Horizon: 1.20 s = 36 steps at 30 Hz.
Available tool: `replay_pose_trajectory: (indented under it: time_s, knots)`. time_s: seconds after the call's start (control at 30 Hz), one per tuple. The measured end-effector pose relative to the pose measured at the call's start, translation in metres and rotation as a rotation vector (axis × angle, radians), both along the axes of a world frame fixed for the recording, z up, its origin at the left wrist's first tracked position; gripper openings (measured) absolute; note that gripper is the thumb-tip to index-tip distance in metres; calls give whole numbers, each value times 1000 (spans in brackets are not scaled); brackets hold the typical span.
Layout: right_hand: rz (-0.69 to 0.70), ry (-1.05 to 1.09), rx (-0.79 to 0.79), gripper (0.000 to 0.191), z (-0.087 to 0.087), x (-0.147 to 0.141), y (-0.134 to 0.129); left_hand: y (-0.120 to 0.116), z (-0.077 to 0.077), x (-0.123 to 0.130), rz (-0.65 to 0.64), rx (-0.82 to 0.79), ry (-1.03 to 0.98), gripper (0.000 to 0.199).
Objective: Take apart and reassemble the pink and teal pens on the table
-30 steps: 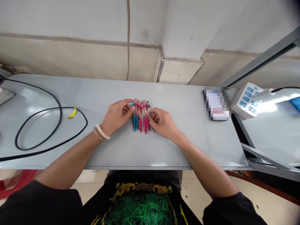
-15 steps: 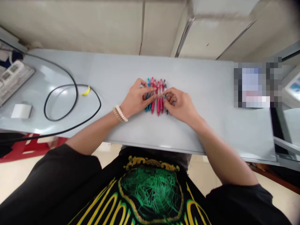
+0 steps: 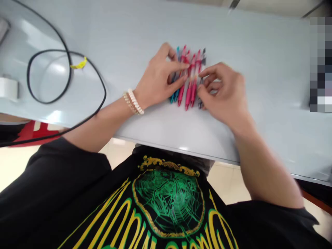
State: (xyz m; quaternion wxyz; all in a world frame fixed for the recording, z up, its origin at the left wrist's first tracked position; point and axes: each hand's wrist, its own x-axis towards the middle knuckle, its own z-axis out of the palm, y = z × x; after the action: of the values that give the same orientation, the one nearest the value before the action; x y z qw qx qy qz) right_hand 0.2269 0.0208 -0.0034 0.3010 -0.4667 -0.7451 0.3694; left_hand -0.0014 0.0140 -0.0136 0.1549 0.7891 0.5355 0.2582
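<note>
Several pens lie side by side on the grey table, pointing away from me. Pink pens point(image 3: 188, 97) are in the middle, blue pens point(image 3: 172, 98) at the left and a dark pen point(image 3: 203, 57) at the right. My left hand point(image 3: 163, 76) reaches over the blue pens, its thumb and forefinger apart and their tips on the pink ones. At the right edge of the row, my right hand point(image 3: 224, 91) has curled fingers, thumb and fingertips beside the dark pen. Whether it grips that pen is hidden.
A black cable point(image 3: 105, 91) with a yellow tag point(image 3: 79, 64) loops across the table's left part. Near the left edge sits a white adapter point(image 3: 8, 89). A blurred-out object point(image 3: 321, 65) is at the far right.
The view has tilted down and come closer, so the table and pens appear larger and higher. Both hands stay at the pens, with little clear change in their hold.
</note>
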Motion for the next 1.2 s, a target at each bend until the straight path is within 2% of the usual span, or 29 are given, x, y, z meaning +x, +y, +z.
replay_pose_trajectory:
  time_s: [0.2, 0.33, 0.4, 0.53, 0.6, 0.7, 0.8, 0.9, 0.97, 1.07, 1.13, 1.2]
  knots:
    - [-10, 93, 16, 17, 0, -2, -3, -8, -11, -1, 38, 97, -116, 35]
    - [-50, 233, -59, 24, 3, -3, -4, -11, -2, 2, 111, 158, -177, 27]
    - [-50, 309, -99, 27, 7, -3, -5, -12, 6, 5, 135, 158, -307, 27]
    - [70, 407, -170, 27, 11, -6, -11, -17, 19, 13, 15, -146, -790, 36]
    - [141, 436, -193, 25, 10, -8, -15, -20, 22, 17, -42, -286, -914, 32]
    - [189, 444, -168, 22, 9, -11, -20, -23, 23, 20, -41, -361, -1008, 27]
    - [176, 420, -48, 19, 12, -9, -20, -24, 28, 17, -18, -388, -1033, 27]
    - [119, 404, 9, 21, 21, -3, -16, -23, 36, 15, 33, -408, -958, 29]
    - [110, 375, -6, 28, 25, 0, -15, -24, 39, 16, 66, -403, -914, 31]
    - [204, 273, -77, 43, 24, -1, -17, -27, 36, 21, 73, -425, -887, 32]
    - [244, 203, -131, 45, 21, -3, -19, -28, 30, 25, 44, -461, -856, 34]
    - [213, 160, -144, 41, 19, -3, -19, -29, 26, 27, -4, -476, -787, 38]
